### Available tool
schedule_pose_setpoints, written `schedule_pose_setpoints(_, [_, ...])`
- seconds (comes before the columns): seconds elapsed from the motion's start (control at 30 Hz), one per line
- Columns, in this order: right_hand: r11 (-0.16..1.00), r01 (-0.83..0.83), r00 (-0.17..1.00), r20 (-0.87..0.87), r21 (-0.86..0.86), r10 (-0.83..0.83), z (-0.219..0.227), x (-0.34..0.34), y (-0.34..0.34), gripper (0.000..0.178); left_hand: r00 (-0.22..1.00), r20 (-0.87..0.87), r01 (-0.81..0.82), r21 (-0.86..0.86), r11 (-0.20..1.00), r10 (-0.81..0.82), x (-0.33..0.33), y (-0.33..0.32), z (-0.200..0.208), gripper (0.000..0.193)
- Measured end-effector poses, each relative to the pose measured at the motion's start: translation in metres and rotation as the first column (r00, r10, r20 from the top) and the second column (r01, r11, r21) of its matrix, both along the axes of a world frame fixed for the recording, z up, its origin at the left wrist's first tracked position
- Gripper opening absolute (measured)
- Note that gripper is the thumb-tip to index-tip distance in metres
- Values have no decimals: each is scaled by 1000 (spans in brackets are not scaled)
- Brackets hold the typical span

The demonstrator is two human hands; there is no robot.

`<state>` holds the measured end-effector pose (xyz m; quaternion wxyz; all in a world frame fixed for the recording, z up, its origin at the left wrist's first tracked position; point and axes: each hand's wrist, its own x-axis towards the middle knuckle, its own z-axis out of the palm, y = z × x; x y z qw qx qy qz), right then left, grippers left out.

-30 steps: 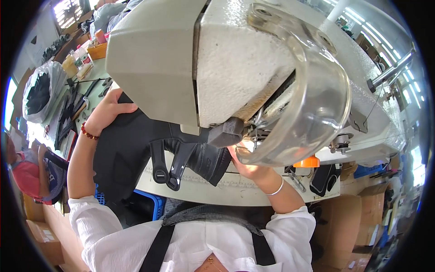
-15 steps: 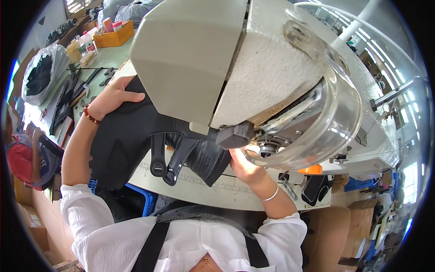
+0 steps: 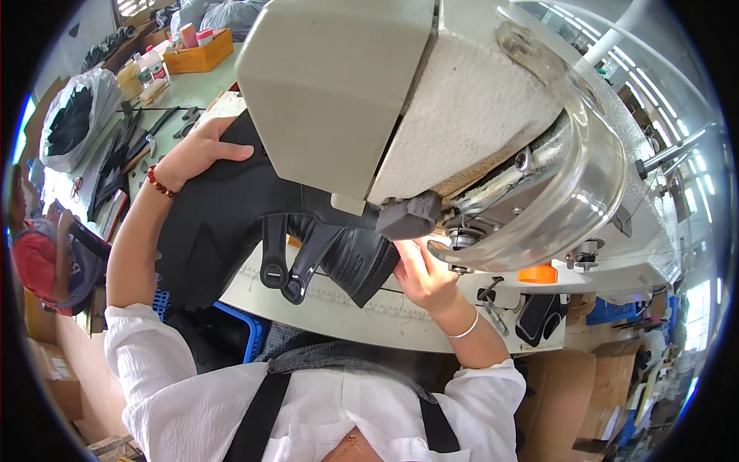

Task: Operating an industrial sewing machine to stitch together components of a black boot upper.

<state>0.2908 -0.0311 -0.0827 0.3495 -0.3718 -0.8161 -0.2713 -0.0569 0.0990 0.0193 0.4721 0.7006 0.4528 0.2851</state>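
Left hand (image 3: 202,152) grasps the black piece (image 3: 219,208); right hand (image 3: 425,273) sits by its ribbed end

Room is tight right of the left hand: the slanted edge of the machine (image 3: 331,92) overhangs the piece there. Over the right hand's fingertips hangs a grey pad (image 3: 408,215), and a clear guard (image 3: 604,181) curves above and to the right of that hand. Below the right hand, the pale table (image 3: 385,327) gives room as far as its curved front edge, which the forearm crosses; a ruler strip (image 3: 377,306) runs along it. Right of the right wrist, near that edge, lie a metal tool (image 3: 493,312) and a black case (image 3: 531,319), with an orange cap (image 3: 537,274) above them. Left of the left hand are loose strips (image 3: 115,165) and a plastic bag (image 3: 81,127).

The piece lies under the left thumb, drops below that hand past the table's edge, and reaches right beneath the machine to just left of the right fingers. Two straps (image 3: 275,250) hang from it between the hands. The right hand's fingers are bent, their tips partly hidden; whether they pinch anything, I cannot tell.
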Motion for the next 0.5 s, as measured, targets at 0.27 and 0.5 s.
schedule_pose_setpoints(0.27, [999,-26,999,-31,-33,25,0,2,-3,39,999,-32,10,58,998,-8,1,2,-1,48])
schedule_pose_setpoints(0.5, [1000,-7,1000,21,4,7,5,-2,-4,41,999,17,34,-17,999,-34,1,2,-1,48])
